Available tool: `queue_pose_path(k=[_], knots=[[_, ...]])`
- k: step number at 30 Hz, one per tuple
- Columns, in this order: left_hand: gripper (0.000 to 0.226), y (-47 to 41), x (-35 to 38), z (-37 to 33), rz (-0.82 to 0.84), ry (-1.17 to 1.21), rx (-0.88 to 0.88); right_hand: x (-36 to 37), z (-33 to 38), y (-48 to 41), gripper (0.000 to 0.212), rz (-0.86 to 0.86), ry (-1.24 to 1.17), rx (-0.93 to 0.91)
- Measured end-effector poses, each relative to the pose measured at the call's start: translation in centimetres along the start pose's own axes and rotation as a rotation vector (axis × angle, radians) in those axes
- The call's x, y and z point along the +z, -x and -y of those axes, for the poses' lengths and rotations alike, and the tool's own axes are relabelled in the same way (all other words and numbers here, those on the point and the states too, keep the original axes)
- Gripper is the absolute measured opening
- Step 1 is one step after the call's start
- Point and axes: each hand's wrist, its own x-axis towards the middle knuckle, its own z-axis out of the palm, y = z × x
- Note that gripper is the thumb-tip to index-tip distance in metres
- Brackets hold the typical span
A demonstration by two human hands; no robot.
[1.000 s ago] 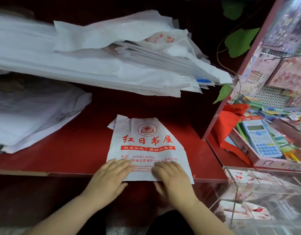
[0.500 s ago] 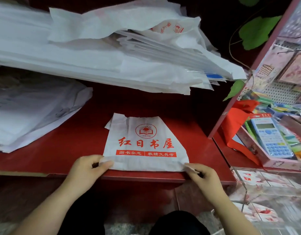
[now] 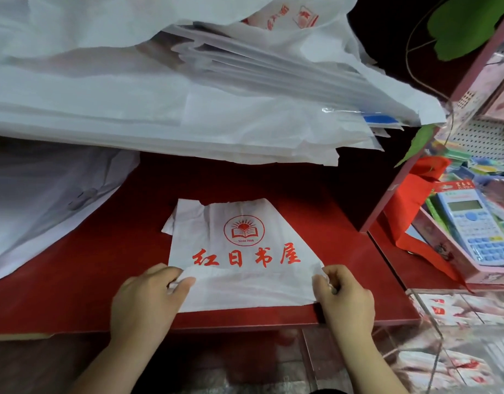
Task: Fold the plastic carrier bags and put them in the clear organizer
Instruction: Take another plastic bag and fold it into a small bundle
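A: From the head view, what do we see that is new on the worktop (image 3: 83,274)?

B: A second ago we had both palms flat on the near end of the carrier bag (image 3: 245,223), smoothing it. Half a second ago we were pinching its two near corners. Now that end is turned up and over, away from us. The small lines of print are covered, and only the round book logo and the four large red characters show.

A: What do we make of that for the task?

B: We judge that the first fold of this bag is under way but not finished. The turned-up flap (image 3: 251,288) is not yet pressed down, and the bag looks too large to go in as it is. More folds seem needed.

A: How do our hands sit on it?

B: Our left hand (image 3: 144,302) pinches the flap's left corner between thumb and fingers. Our right hand (image 3: 344,300) pinches the right corner, fingers curled round the plastic. The bag lies flat between and beyond them, at the near edge of the worktop, with its handles pointing away from us.

A: Where does it go afterwards?

B: The clear organizer (image 3: 432,325) stands near our right hand, at the lower right, with what look like folded bags inside. The stack of unfolded bags (image 3: 188,115) waits behind.
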Motion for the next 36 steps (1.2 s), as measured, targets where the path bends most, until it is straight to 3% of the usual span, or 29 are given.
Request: queue_pose_path(k=[3, 8, 11, 13, 15, 18, 20, 22, 23, 26, 29, 31, 34, 36], knots=[[0.026, 0.1, 0.2, 0.5, -0.035, 0.000, 0.061, 0.0, 0.1, -0.2, 0.013, 0.003, 0.054, -0.010], [0.044, 0.6, -0.2, 1.1, 0.115, 0.132, -0.100, -0.1, 0.1, 0.2, 0.027, -0.006, 0.055, -0.024], [0.027, 1.0, -0.7, 0.4, 0.084, 0.100, -0.069, -0.1, 0.2, 0.0, 0.026, 0.025, 0.076, -0.005], [0.033, 1.4, -0.6, -0.5, -0.033, 0.038, 0.025, -0.1, 0.3, -0.2, 0.021, 0.055, 0.097, 0.000], [0.034, 1.7, -0.3, -2.3, -0.083, 0.021, 0.244, -0.1, 0.9, -0.2, 0.015, 0.059, 0.115, 0.006], [0.051, 2.8, 1.5, -4.8, 0.110, -0.087, 0.386, -0.1, 1.1, -0.4, 0.014, 0.059, 0.154, 0.005], [0.070, 3.1, 2.7, -5.3, 0.295, -0.180, 0.321, -0.3, 1.3, -0.4, 0.015, 0.070, 0.172, 0.021], [0.082, 3.1, 3.3, -5.1, 0.391, -0.236, 0.274, -0.5, 1.3, -0.6, 0.002, 0.081, 0.178, 0.030], [0.084, 3.0, 3.3, -5.1, 0.408, -0.262, 0.262, -0.5, 1.4, -0.5, 0.015, 0.051, 0.207, 0.039], [0.086, 3.1, 3.2, -5.1, 0.421, -0.306, 0.250, -0.1, 1.2, 0.2, 0.034, -0.136, 0.219, -0.293], [0.087, 3.3, 3.0, -5.2, 0.476, -0.310, 0.238, 1.1, 1.5, 1.6, 0.031, 0.058, 0.214, -0.709], [0.087, 3.3, 3.0, -4.9, 0.490, -0.313, 0.239, 1.4, 1.1, 2.3, 0.040, 0.211, 0.308, -0.810], [0.087, 3.1, 2.9, -4.8, 0.524, -0.331, 0.242, 0.6, -0.3, 1.8, 0.067, 0.392, 0.569, -0.711], [0.086, 3.1, 3.0, -4.8, 0.509, -0.350, 0.264, -0.7, -0.9, 0.8, 0.082, 0.417, 0.633, -0.594]])
